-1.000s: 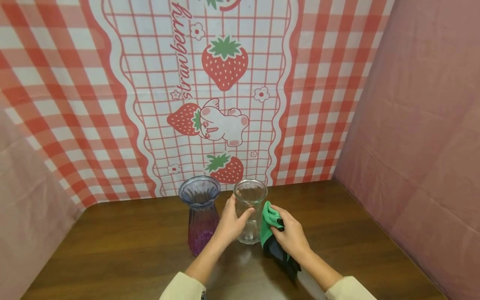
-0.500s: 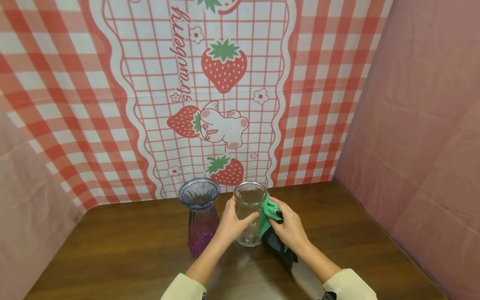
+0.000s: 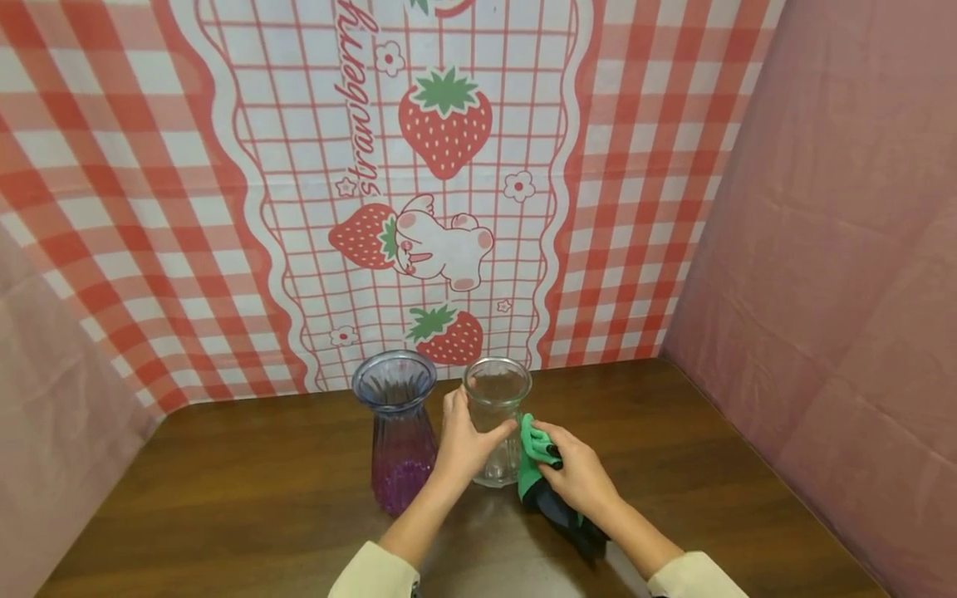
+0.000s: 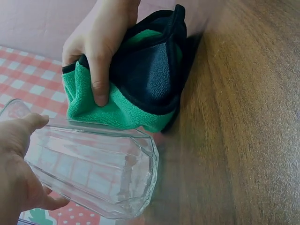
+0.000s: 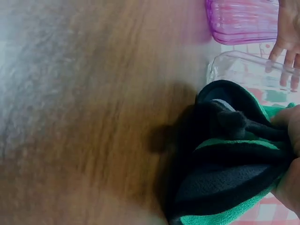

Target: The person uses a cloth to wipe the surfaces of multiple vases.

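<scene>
A clear glass vase (image 3: 499,461) stands upright on the table. My left hand (image 3: 461,444) grips it from the left, thumb across the near side and fingers behind, as the left wrist view also shows. In my right hand (image 3: 583,472) is a bunched cleaning cloth (image 4: 150,77), green on one face and dark grey on the other with black edging. The green part of the cloth lies against the vase's right side, while its dark end hangs down toward the table. Part of the right hand's fingers is hidden by the folds.
Just left of the left hand stands a blue-to-purple glass vase (image 3: 404,448) with a flared rim. The brown wooden table (image 3: 224,498) ends at a red-and-white checked strawberry cloth (image 3: 628,208) behind. Pink fabric (image 3: 822,249) walls in both sides.
The right hand and cloth went up along the clear vase's side, then came back down. The left hand keeps its hold on the vase, which stays in place.
</scene>
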`<state>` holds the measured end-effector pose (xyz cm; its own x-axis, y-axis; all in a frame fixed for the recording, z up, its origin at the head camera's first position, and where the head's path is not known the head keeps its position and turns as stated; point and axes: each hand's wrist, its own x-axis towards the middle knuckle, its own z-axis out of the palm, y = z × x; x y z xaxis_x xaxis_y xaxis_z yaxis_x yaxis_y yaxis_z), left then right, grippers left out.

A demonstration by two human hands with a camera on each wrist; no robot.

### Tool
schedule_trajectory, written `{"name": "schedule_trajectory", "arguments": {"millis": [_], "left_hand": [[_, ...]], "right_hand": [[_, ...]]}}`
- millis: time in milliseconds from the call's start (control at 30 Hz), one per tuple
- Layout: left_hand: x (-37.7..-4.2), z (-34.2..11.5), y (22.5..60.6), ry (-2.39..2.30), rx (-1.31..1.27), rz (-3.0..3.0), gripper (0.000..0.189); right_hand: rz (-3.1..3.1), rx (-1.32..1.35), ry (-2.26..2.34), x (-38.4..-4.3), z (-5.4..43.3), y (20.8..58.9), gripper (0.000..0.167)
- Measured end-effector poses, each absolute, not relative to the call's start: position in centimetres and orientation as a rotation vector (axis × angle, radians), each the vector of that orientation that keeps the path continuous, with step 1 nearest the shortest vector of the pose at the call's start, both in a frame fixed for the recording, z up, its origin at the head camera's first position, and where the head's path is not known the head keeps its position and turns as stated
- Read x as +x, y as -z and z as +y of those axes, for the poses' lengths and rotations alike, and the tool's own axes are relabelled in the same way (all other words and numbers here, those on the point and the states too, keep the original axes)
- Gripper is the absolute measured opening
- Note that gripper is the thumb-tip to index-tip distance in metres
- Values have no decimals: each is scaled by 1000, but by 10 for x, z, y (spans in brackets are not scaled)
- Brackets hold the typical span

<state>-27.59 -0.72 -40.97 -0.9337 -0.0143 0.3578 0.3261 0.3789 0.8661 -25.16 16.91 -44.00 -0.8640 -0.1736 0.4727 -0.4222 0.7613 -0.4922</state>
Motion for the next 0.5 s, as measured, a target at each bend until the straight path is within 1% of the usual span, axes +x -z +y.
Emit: {"name": "schedule_trajectory", "arguments": {"millis": [200, 500], "left_hand": [[-276, -8, 408, 1545, -271, -2329, 72], [-277, -12, 408, 1546, -309, -2369, 81]], "right_hand": [[-2501, 470, -876, -256, 173, 434, 56], [-2323, 522, -944, -267, 172, 413, 56]]}}
